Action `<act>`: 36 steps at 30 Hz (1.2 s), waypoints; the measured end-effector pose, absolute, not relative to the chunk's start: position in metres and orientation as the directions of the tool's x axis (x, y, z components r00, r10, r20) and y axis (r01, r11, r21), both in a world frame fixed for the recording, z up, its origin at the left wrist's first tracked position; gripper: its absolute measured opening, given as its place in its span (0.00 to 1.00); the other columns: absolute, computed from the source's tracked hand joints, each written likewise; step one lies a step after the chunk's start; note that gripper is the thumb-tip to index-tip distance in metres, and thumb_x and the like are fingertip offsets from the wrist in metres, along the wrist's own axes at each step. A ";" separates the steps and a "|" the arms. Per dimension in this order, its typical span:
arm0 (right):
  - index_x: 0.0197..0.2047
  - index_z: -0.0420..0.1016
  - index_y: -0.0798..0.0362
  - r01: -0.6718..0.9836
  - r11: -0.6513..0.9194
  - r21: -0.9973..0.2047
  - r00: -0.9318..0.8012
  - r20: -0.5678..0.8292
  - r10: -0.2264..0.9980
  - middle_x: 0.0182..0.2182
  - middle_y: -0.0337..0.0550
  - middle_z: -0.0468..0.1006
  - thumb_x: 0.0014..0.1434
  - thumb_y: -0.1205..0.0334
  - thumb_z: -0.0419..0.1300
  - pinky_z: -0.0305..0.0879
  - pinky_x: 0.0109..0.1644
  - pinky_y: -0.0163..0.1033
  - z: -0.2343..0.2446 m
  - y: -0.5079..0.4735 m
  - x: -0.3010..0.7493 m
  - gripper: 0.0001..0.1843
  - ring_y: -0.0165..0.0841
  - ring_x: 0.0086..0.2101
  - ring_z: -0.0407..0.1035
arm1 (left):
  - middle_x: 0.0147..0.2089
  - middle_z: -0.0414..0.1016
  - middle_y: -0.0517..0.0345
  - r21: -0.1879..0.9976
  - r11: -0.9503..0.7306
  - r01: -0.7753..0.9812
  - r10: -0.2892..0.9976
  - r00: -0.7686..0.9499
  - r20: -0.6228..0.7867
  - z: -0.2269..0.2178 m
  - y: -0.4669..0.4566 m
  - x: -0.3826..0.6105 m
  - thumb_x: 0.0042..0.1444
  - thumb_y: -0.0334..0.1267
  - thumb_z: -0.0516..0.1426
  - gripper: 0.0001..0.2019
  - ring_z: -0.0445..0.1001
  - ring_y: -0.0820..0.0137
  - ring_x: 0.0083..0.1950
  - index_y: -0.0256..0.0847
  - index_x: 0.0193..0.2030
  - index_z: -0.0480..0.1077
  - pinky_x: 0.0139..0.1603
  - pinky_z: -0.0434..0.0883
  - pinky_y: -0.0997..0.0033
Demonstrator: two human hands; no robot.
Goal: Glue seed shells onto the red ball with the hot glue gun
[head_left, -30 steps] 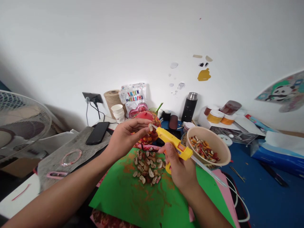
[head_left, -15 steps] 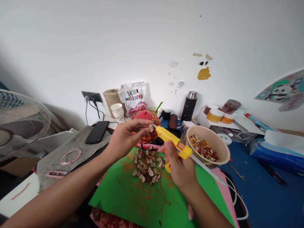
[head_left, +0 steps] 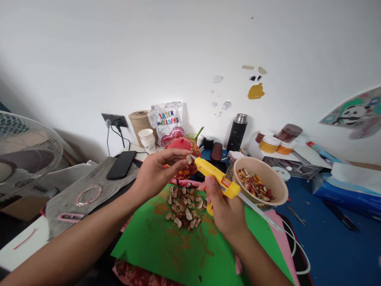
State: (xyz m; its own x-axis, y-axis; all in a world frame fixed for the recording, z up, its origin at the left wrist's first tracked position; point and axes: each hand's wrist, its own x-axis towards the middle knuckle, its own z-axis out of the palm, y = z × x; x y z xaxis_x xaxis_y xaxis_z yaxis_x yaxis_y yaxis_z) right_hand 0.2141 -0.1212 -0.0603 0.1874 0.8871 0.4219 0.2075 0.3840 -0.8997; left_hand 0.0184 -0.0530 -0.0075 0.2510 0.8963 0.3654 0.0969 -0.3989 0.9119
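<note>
My left hand (head_left: 156, 172) pinches a small pale shell piece (head_left: 189, 159) between thumb and fingertips. My right hand (head_left: 224, 208) grips a yellow glue gun (head_left: 216, 176), and its nozzle touches the shell piece. Right behind them stands a red balloon (head_left: 182, 145) partly covered with coloured shell pieces. A heap of loose shells (head_left: 185, 204) lies on a green sheet (head_left: 166, 246) under my hands. To the right a beige bowl (head_left: 268, 174) holds more coloured shells.
A phone (head_left: 121, 165) lies on grey felt at the left, near a fan (head_left: 24, 151). Twine, paper cups, a balloon packet (head_left: 168, 119), a black flask (head_left: 237, 133) and jars (head_left: 269, 145) line the wall. A tissue pack (head_left: 351, 190) lies at the right.
Both hands hold the same pose, nozzle against the shell piece. Only the view has drifted slightly.
</note>
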 end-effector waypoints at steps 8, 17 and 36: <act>0.30 0.82 0.50 0.200 0.385 -0.901 0.193 0.421 0.886 0.19 0.37 0.68 0.72 0.32 0.59 0.60 0.25 0.37 -0.056 -0.122 0.213 0.33 0.31 0.20 0.62 | 0.45 0.91 0.51 0.882 -0.444 0.157 0.884 0.239 0.402 -0.007 -0.052 0.018 0.63 0.44 0.70 0.13 0.89 0.61 0.44 0.43 0.51 0.87 0.47 0.86 0.65; 0.29 0.80 0.51 0.188 0.388 -0.902 0.185 0.421 0.888 0.19 0.35 0.67 0.73 0.34 0.60 0.59 0.24 0.37 -0.052 -0.123 0.212 0.31 0.29 0.19 0.59 | 0.47 0.89 0.53 0.803 -0.548 0.234 0.834 0.232 0.501 0.000 -0.053 0.019 0.63 0.42 0.69 0.08 0.86 0.63 0.43 0.46 0.47 0.87 0.41 0.83 0.68; 0.28 0.79 0.51 0.212 0.417 -0.884 0.170 0.454 0.875 0.19 0.34 0.66 0.74 0.35 0.59 0.57 0.23 0.35 -0.049 -0.123 0.212 0.32 0.28 0.19 0.59 | 0.47 0.89 0.53 0.786 -0.559 0.263 0.829 0.203 0.521 -0.005 -0.049 0.016 0.62 0.42 0.69 0.09 0.83 0.66 0.41 0.46 0.48 0.87 0.41 0.80 0.67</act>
